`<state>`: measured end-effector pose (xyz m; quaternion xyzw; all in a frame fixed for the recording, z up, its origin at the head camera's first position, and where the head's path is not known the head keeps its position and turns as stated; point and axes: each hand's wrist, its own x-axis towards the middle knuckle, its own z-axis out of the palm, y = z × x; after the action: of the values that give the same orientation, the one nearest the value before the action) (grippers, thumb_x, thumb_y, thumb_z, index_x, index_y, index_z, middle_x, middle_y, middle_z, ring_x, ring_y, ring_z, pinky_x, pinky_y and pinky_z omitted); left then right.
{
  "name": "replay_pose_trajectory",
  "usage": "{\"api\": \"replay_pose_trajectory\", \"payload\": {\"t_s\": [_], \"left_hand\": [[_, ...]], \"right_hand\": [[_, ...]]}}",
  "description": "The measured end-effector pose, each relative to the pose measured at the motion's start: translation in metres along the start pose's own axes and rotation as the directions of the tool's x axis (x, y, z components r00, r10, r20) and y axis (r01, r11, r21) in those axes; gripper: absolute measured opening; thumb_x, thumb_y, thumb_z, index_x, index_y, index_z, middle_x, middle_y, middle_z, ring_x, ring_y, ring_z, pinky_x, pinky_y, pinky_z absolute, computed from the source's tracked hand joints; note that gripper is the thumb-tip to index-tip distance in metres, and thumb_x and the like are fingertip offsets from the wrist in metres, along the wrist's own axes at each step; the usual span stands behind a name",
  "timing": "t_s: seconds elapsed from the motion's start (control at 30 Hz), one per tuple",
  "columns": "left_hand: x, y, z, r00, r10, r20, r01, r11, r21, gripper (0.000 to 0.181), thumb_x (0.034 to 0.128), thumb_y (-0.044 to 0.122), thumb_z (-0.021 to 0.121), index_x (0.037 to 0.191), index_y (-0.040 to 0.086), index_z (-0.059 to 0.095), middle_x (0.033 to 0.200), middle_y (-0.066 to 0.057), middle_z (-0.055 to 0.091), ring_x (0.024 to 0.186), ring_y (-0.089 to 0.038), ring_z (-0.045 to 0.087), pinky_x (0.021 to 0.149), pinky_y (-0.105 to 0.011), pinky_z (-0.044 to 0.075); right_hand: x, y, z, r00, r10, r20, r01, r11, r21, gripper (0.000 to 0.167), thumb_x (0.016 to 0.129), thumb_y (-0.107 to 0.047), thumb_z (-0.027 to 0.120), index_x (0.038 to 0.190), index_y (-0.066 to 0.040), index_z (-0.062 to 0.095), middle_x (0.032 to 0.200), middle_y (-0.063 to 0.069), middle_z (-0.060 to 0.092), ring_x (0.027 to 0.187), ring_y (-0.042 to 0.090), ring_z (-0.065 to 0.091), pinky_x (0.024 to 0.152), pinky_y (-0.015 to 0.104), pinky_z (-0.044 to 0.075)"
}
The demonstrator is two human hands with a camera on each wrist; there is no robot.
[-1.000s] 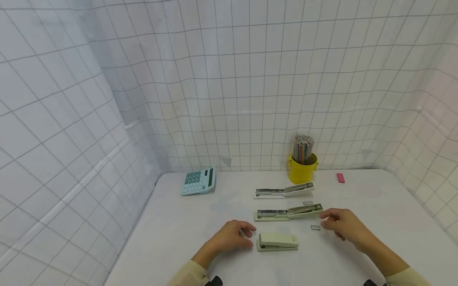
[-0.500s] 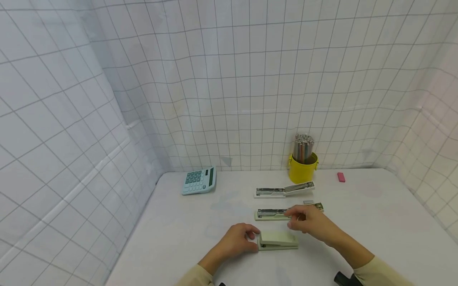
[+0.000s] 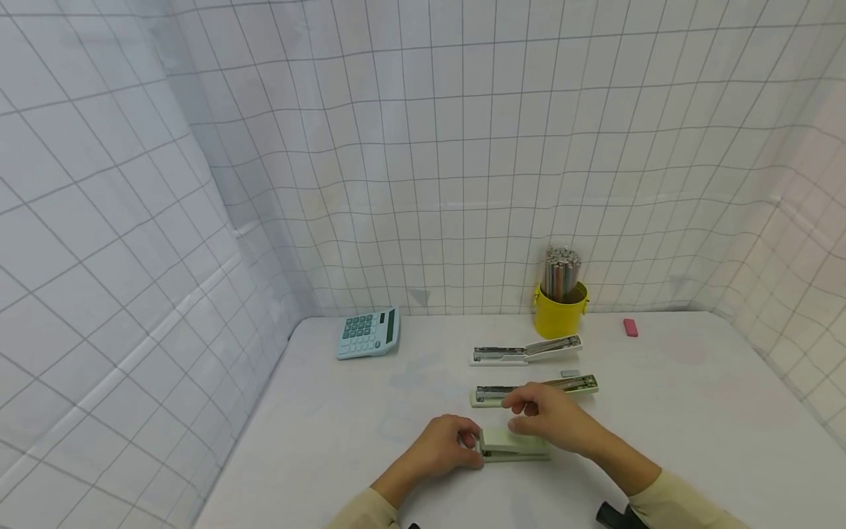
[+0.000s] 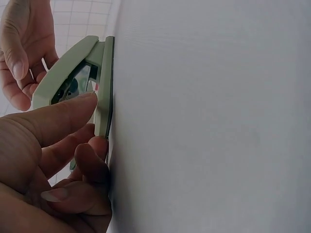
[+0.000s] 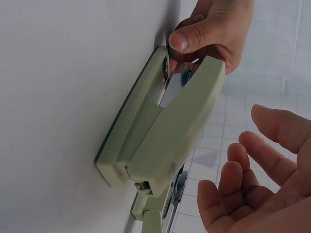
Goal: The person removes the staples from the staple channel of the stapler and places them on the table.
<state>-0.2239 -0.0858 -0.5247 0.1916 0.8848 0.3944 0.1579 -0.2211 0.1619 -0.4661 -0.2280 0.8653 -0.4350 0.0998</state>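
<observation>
A pale green stapler (image 3: 515,439) lies in front of me, its top arm raised slightly over the base. My left hand (image 3: 439,448) pinches its left end; in the left wrist view the thumb (image 4: 77,109) lies against the front of the base. Just above the stapler hovers my right hand (image 3: 551,419), fingers loosely bent. In the right wrist view the right hand (image 5: 267,179) stands apart from the stapler body (image 5: 175,131) and holds nothing visible. Behind it, a second green stapler (image 3: 492,397) lies folded open, partly covered by the right hand.
Farther back is a white stapler (image 3: 499,357), folded open, with a small staple strip (image 3: 570,373) near it. A yellow bucket (image 3: 560,319) of pencils, a pink eraser (image 3: 631,328) and a light blue calculator (image 3: 369,334) stand along the back, before a grid-patterned curtain (image 3: 463,147).
My right hand has swept left from beside the open green stapler to above the nearest stapler. My left hand has moved slightly right and taken hold of that stapler's end.
</observation>
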Motion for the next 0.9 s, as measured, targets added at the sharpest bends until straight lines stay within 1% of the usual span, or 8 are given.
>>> {"api": "replay_pose_trajectory", "payload": {"t_s": [0.1,0.2,0.33,0.43,0.53,0.67,0.8,0.9], "left_hand": [[0.0,0.001,0.0,1.0,0.016,-0.004,-0.016,1.0,-0.001,0.029,0.0731,0.013,0.088,0.1,0.011,0.076,0.076,0.01,0.06,0.07,-0.004,0.051,0.068,-0.024,0.043],[-0.001,0.002,0.0,1.0,0.015,-0.002,-0.015,1.0,-0.007,0.03,0.0731,0.012,0.088,0.1,0.01,0.076,0.076,0.01,0.06,0.07,-0.004,0.051,0.068,-0.024,0.043],[0.0,0.003,0.0,1.0,0.014,-0.002,-0.014,1.0,-0.009,0.029,0.0731,0.012,0.087,0.1,0.01,0.076,0.075,0.01,0.06,0.07,-0.004,0.051,0.067,-0.024,0.043],[0.0,0.003,0.001,1.0,0.027,-0.011,-0.027,1.0,0.006,0.028,0.0726,0.011,0.087,0.098,0.011,0.076,0.074,0.01,0.059,0.068,-0.004,0.05,0.066,-0.024,0.042],[0.0,0.003,0.001,0.999,0.042,-0.021,-0.041,0.999,0.011,0.027,0.0716,0.009,0.087,0.096,0.011,0.075,0.073,0.01,0.058,0.068,-0.004,0.049,0.065,-0.024,0.042],[0.001,0.002,0.003,0.999,0.045,-0.03,-0.045,0.999,0.008,0.025,0.0703,0.009,0.086,0.092,0.013,0.075,0.071,0.011,0.057,0.067,-0.003,0.049,0.065,-0.024,0.041],[0.002,0.002,0.004,0.998,0.043,-0.043,-0.043,0.999,0.009,0.023,0.0693,0.009,0.086,0.089,0.014,0.075,0.07,0.013,0.057,0.066,-0.003,0.048,0.064,-0.023,0.04],[0.001,0.002,0.003,0.997,0.05,-0.05,-0.049,0.999,0.016,0.023,0.069,0.009,0.086,0.088,0.015,0.075,0.07,0.013,0.056,0.066,-0.002,0.048,0.063,-0.023,0.039]], "right_hand": [[0.001,-0.001,0.004,1.0,-0.014,0.004,0.014,1.0,-0.027,0.027,0.089,-0.02,0.077,0.113,-0.008,0.073,0.103,0.005,0.068,0.09,0.019,0.057,0.075,0.026,0.048],[0.003,-0.001,0.009,1.0,-0.023,0.008,0.024,0.998,-0.052,0.029,0.088,-0.022,0.079,0.114,-0.009,0.074,0.109,0.004,0.069,0.095,0.023,0.059,0.079,0.03,0.049],[0.005,0.0,0.016,0.999,-0.04,0.031,0.043,0.996,-0.075,0.033,0.088,-0.024,0.079,0.117,-0.01,0.073,0.113,0.002,0.068,0.102,0.025,0.059,0.086,0.038,0.05],[0.006,0.0,0.022,0.997,-0.067,0.049,0.071,0.994,-0.085,0.036,0.086,-0.025,0.08,0.118,-0.009,0.073,0.114,0.0,0.067,0.106,0.025,0.06,0.089,0.042,0.05],[0.008,0.003,0.03,0.993,-0.102,0.061,0.108,0.988,-0.111,0.036,0.083,-0.024,0.081,0.116,-0.012,0.073,0.114,-0.004,0.067,0.108,0.021,0.06,0.091,0.04,0.049],[0.012,0.006,0.04,0.987,-0.139,0.078,0.15,0.976,-0.158,0.035,0.079,-0.019,0.082,0.113,-0.016,0.076,0.108,-0.011,0.069,0.101,0.011,0.058,0.086,0.032,0.046],[0.015,0.005,0.046,0.988,-0.116,0.102,0.133,0.975,-0.18,0.034,0.079,-0.018,0.083,0.112,-0.017,0.076,0.107,-0.013,0.068,0.097,0.007,0.054,0.081,0.029,0.043],[0.016,0.003,0.047,0.99,-0.098,0.106,0.117,0.974,-0.193,0.031,0.08,-0.019,0.083,0.111,-0.017,0.076,0.107,-0.012,0.068,0.095,0.007,0.053,0.079,0.03,0.042]]}}
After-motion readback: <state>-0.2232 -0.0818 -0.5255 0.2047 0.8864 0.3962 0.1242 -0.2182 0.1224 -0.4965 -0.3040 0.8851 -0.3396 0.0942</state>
